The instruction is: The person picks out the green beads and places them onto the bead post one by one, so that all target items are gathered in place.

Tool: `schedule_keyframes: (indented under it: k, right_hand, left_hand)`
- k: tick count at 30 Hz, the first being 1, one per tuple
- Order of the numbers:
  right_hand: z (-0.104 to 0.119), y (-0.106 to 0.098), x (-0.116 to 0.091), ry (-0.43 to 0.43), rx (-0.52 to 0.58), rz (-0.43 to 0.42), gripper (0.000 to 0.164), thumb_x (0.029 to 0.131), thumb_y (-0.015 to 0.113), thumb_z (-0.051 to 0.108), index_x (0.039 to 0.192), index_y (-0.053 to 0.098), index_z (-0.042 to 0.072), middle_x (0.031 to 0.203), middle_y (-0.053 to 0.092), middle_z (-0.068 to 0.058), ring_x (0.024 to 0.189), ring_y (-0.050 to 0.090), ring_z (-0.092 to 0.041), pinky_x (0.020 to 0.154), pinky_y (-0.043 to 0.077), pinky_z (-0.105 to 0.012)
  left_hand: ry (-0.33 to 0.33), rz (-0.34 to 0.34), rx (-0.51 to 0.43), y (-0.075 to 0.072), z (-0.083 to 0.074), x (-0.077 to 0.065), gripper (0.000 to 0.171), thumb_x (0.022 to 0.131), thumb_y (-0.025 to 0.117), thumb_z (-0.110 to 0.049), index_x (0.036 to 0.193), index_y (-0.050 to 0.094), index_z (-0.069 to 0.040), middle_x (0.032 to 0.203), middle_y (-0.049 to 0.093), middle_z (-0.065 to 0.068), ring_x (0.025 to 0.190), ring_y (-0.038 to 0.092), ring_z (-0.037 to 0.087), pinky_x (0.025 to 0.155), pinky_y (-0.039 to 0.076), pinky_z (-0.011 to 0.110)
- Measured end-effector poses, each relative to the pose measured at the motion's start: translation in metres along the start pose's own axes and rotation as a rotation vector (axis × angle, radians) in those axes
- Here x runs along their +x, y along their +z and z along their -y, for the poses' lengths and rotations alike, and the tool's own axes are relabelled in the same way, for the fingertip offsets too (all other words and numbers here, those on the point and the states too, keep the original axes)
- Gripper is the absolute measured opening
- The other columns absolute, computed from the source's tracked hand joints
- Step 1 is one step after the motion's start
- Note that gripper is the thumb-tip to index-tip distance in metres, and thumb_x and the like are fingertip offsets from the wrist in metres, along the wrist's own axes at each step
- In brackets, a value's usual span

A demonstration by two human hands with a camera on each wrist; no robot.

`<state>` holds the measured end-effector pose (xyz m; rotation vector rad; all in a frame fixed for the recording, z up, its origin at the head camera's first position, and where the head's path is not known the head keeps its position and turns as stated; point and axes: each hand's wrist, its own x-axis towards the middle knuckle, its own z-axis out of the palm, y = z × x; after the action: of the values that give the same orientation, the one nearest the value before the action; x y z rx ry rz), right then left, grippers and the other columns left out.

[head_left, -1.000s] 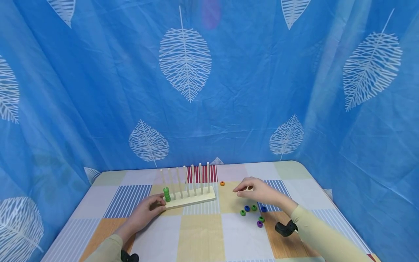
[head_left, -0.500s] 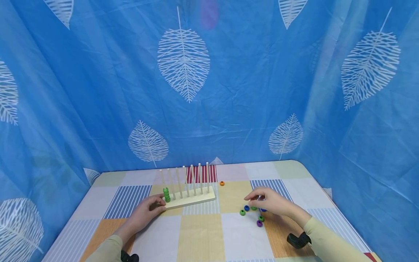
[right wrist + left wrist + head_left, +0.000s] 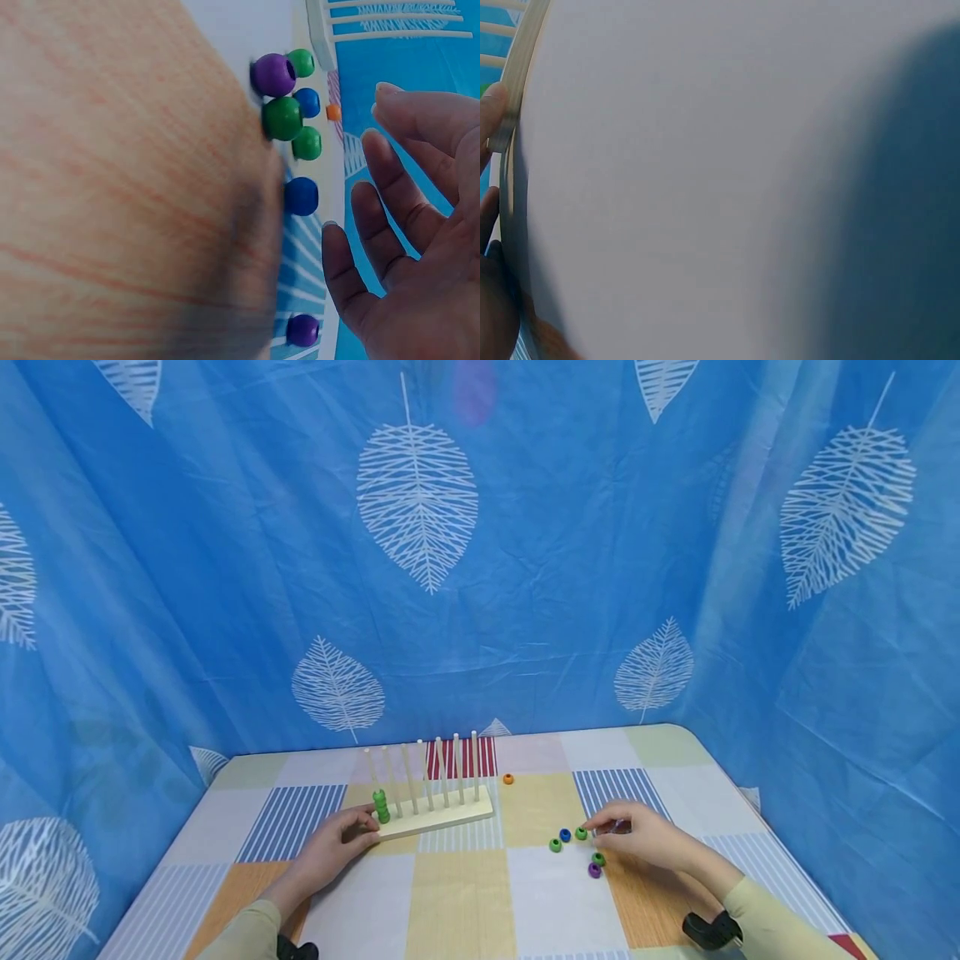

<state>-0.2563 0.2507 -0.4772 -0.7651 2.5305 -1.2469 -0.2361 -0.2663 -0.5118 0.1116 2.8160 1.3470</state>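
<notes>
A pale wooden rack (image 3: 450, 814) with a row of upright pegs stands on the table. Several green beads (image 3: 381, 807) are stacked on its leftmost peg. My left hand (image 3: 339, 847) grips the rack's left end, thumb on the front edge; the left wrist view shows the thumb on the wood (image 3: 517, 82). My right hand (image 3: 648, 837) is low over the loose beads, fingertips beside a green bead (image 3: 581, 833). In the right wrist view its fingers are spread and loosely bent, holding nothing. A blue bead (image 3: 302, 196) and a purple bead (image 3: 304, 330) there are hidden by the hand in the head view.
Left of the right hand lie a blue bead (image 3: 565, 835) and a green bead (image 3: 555, 845). Nearer are a green bead (image 3: 597, 859) and a purple bead (image 3: 594, 870). An orange bead (image 3: 508, 778) lies past the rack's right end. A blue curtain (image 3: 525, 568) hangs behind the table.
My right hand has moved right and toward me, from behind the loose beads to beside them, covering a blue bead seen earlier. The left hand and rack have stayed put.
</notes>
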Motion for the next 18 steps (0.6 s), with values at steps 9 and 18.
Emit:
schedule_keyframes:
  k: [9,18]
  right_hand:
    - [-0.008,0.004,-0.015,-0.009,0.076,0.015,0.020,0.098,0.071,0.015,0.116,0.074,0.007,0.107,0.072,-0.005,0.091,0.061,-0.014,0.074,0.054,-0.027]
    - [-0.015,0.010,-0.024,0.029,0.087,-0.009,0.022,0.094,0.076,0.018,0.114,0.076,0.008,0.102,0.070,-0.002,0.092,0.058,-0.011,0.075,0.053,-0.025]
  left_hand:
    - [-0.008,0.008,-0.015,-0.001,0.000,0.001,0.008,0.094,0.076,-0.019,0.096,0.069,-0.021,0.148,0.055,0.017,0.140,0.044,0.042,0.116,0.030,0.063]
    - [-0.007,0.006,-0.020,0.000,0.000,0.000,0.008,0.094,0.076,-0.018,0.097,0.069,-0.021,0.147,0.055,0.016,0.141,0.044,0.042,0.116,0.030,0.063]
